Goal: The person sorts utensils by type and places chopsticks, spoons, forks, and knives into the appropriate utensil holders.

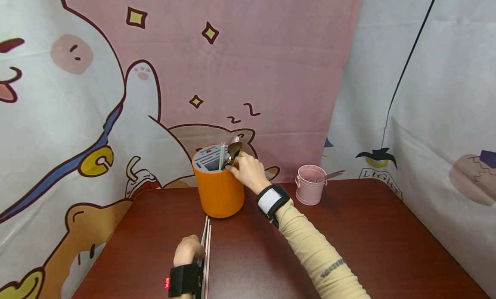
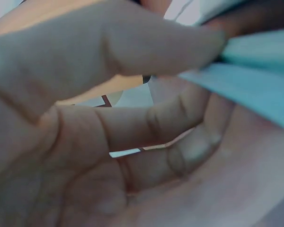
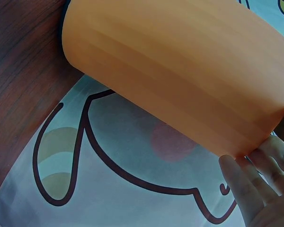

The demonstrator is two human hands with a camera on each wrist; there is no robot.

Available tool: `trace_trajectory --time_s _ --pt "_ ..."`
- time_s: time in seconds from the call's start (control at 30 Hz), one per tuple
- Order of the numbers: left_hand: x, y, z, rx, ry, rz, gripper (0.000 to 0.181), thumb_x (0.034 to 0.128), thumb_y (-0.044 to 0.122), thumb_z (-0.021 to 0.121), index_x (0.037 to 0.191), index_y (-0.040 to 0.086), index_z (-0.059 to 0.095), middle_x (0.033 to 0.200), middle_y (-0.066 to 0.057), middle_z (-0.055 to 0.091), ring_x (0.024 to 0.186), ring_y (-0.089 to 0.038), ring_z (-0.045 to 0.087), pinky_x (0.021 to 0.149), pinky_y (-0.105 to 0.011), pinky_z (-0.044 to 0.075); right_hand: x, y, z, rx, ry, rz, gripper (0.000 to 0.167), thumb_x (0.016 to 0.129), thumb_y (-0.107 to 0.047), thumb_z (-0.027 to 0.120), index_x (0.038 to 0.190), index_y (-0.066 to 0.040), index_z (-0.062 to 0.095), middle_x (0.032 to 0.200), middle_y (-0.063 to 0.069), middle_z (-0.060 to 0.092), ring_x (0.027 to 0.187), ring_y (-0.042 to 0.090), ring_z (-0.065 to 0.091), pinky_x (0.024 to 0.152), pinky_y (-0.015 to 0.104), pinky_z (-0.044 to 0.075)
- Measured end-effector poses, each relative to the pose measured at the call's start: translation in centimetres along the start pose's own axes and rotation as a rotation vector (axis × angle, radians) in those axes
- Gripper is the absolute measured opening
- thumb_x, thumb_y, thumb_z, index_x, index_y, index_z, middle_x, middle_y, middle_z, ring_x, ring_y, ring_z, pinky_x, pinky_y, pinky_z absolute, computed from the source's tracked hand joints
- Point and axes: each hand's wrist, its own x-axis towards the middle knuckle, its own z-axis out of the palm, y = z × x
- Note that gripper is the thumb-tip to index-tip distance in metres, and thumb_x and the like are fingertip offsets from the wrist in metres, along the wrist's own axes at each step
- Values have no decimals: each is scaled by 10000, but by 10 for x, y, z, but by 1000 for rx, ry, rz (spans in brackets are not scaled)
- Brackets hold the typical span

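My left hand (image 1: 187, 249), low in the head view, pinches several long, thin pastel chopsticks (image 1: 207, 251). Up close in the left wrist view, pale blue-green chopsticks (image 2: 260, 85) lie between thumb and fingers. An orange cylindrical utensil holder (image 1: 219, 193) with a grey slotted top (image 1: 207, 157) stands toward the back of the table. My right hand (image 1: 249, 172) is at its right rim, pinching a dark metal spoon (image 1: 234, 148) there; the fingertips are partly hidden. Other chopsticks (image 1: 222, 156) stand upright in the holder beside the spoon.
Right of the holder stands a small pink bucket (image 1: 309, 191) with side handles; a metal utensil (image 1: 331, 175) leans out over its rim. The brown table (image 1: 348, 234) meets a printed cloth backdrop (image 1: 294, 96) at its back and sides.
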Motion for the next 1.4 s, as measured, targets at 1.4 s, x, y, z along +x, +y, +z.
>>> trace_trajectory --time_s 1.4 --pt "3 1 -29 -271 849 435 119 827 7 691 880 -51 602 738 -171 649 630 -236 606 521 -295 449 0 -1 -1 -3 -13 -2 306 878 -439 640 830 -141 690 871 -3 574 755 206 626 575 348 505"
